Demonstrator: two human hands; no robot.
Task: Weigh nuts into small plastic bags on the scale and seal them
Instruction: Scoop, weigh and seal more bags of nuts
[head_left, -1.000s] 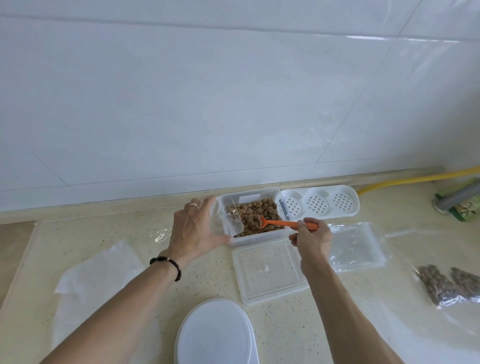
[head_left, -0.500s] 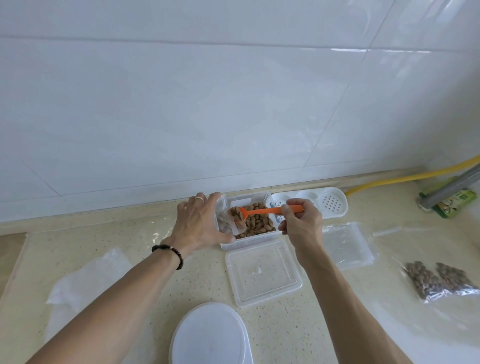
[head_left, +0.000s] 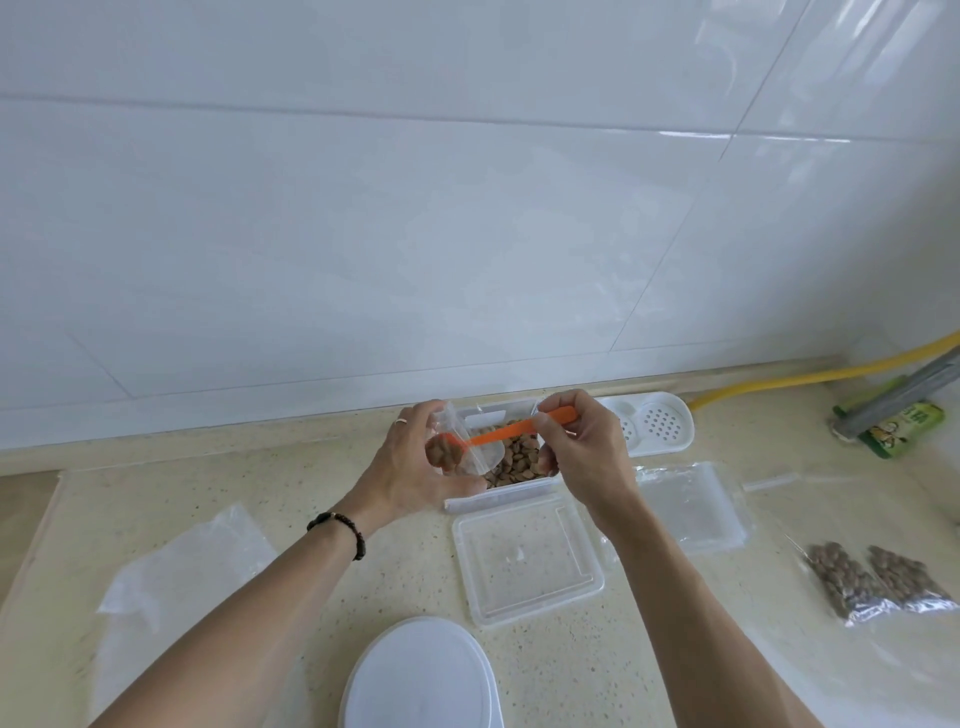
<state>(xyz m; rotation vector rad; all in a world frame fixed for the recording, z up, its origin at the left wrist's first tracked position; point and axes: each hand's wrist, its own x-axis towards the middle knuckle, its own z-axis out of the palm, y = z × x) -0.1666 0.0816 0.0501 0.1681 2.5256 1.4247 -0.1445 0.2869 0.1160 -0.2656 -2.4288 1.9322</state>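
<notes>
Small clear bag (head_left: 462, 447) held up over the left end of the nut box (head_left: 511, 462), mouth facing right. Left hand (head_left: 415, 467) grips the bag, fingers and thumb curled round it. A clump of nuts (head_left: 442, 451) shows through the plastic, inside the bag

Orange scoop (head_left: 511, 430) reaches into the bag mouth, bowl end at the clump, handle running up-right. Right hand (head_left: 576, 452) pinches the handle between thumb and fingertips

Box is clear plastic, open, loose nuts in the bottom, sits on the counter (head_left: 249, 483) near the wall. Its flat clear lid (head_left: 527, 561) lies just in front of it. White perforated tray (head_left: 660, 428) just right of the box, against the back edge

White oval scale top (head_left: 423, 675) at the bottom edge, nearest the camera, nothing on it. Empty bags (head_left: 691, 506) lie flat right of the lid. Two filled nut bags (head_left: 872, 579) side by side at far right. Crumpled clear plastic sheet (head_left: 182, 566) on the left of the counter. Yellow hose (head_left: 810, 376) runs along the wall at right, green packet (head_left: 904, 428) near it with a grey bar across. Black bead bracelet (head_left: 340, 530) on the left wrist, ring on a left finger
</notes>
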